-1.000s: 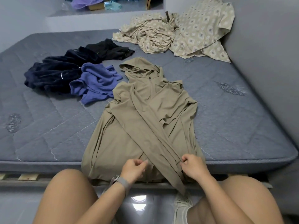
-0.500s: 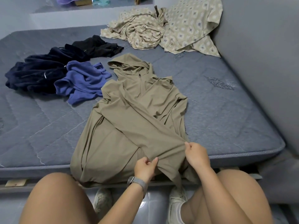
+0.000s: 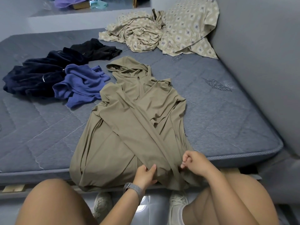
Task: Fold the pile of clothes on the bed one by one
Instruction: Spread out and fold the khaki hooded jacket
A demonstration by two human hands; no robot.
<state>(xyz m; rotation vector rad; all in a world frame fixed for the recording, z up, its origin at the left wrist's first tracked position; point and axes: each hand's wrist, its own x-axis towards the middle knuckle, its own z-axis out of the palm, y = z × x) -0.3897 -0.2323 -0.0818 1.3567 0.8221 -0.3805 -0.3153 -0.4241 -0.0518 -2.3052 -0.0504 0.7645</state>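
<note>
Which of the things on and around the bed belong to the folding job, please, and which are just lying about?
Part of the job:
- olive hooded jacket, pinched at its sleeve end by left hand and right hand
- blue top
- navy garment
- black garment

Lying about:
- patterned sheet
- mattress
- clutter on the ledge
</note>
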